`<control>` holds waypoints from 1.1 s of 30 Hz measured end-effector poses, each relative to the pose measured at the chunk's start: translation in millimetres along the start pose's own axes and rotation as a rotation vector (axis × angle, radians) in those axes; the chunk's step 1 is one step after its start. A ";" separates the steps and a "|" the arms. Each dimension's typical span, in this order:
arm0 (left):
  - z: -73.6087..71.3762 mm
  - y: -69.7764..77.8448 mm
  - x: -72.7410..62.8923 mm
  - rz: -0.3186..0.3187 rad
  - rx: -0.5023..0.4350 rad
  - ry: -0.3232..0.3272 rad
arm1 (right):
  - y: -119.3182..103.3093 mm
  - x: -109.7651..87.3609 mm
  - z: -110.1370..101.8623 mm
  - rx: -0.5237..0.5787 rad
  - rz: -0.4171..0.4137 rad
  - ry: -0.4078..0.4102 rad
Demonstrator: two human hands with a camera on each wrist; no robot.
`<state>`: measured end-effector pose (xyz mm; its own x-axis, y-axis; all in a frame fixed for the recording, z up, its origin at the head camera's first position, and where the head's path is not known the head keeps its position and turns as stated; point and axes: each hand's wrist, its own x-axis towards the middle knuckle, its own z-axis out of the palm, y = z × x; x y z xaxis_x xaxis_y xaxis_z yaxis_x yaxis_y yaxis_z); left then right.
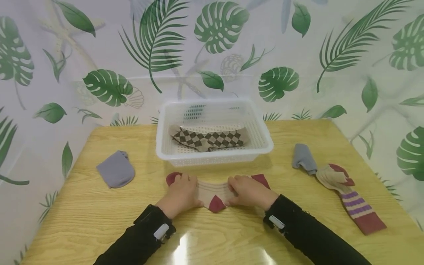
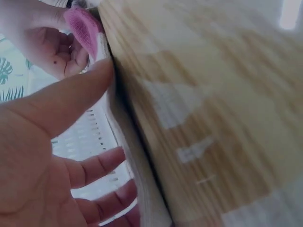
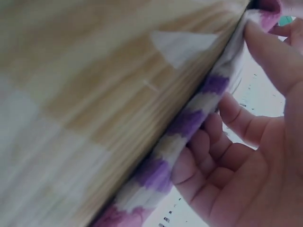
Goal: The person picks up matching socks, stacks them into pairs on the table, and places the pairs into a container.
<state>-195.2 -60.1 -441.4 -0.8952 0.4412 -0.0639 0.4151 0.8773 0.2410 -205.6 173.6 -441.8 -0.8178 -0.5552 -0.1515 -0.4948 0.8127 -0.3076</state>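
Observation:
A cream sock [image 1: 212, 191] with a maroon toe, heel and cuff lies stretched sideways on the table in front of the basket. Its purple stripes show in the right wrist view, beside the curled fingers [image 3: 203, 146]; from the head they are hidden under the hand. My left hand [image 1: 181, 195] grips the toe half, thumb at the near edge and fingers toward the far edge. On the cuff half, my right hand [image 1: 249, 192] holds the sock in the same way. The maroon heel [image 1: 216, 204] points toward me between both thumbs.
Behind the hands stands a white plastic basket [image 1: 213, 159] with a brown-and-beige argyle sock [image 1: 222, 140] inside. A folded grey sock [image 1: 116, 170] lies left. To the right, another grey sock [image 1: 303, 158] touches a crumpled striped sock [image 1: 356, 202]. Leaf-patterned covering [image 1: 232, 73] rises behind the wooden table [image 1: 82, 221].

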 end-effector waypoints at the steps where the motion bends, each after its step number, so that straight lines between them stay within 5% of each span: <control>1: -1.3 -1.2 -0.5 0.001 -0.016 -0.006 | 0.2 -1.0 -1.1 -0.003 -0.006 0.005; 7: -5.5 -6.2 -8.5 -0.064 -0.200 -0.014 | 10.0 -16.6 -7.8 0.030 -0.056 0.084; 10: -9.4 -8.0 -14.7 -0.068 -0.264 0.015 | 20.7 -28.8 -15.4 0.058 -0.010 0.139; 15: -18.9 -14.2 -25.7 -0.026 -0.326 0.043 | 50.1 -59.3 -34.7 0.079 0.166 0.235; 23: -33.0 -17.2 -42.4 0.073 -0.412 -0.005 | 119.4 -120.0 -57.3 -0.001 0.431 0.380; 28: -34.6 -19.5 -45.3 0.099 -0.410 -0.030 | 152.3 -145.3 -62.4 -0.057 0.542 0.375; 33: -33.6 -21.1 -45.0 0.121 -0.420 -0.052 | 164.5 -154.5 -59.8 -0.101 0.557 0.310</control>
<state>-169.1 -104.8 -411.1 -0.8302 0.5545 -0.0571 0.4050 0.6704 0.6217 -178.2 403.7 -412.9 -0.9996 0.0197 0.0203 0.0160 0.9854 -0.1693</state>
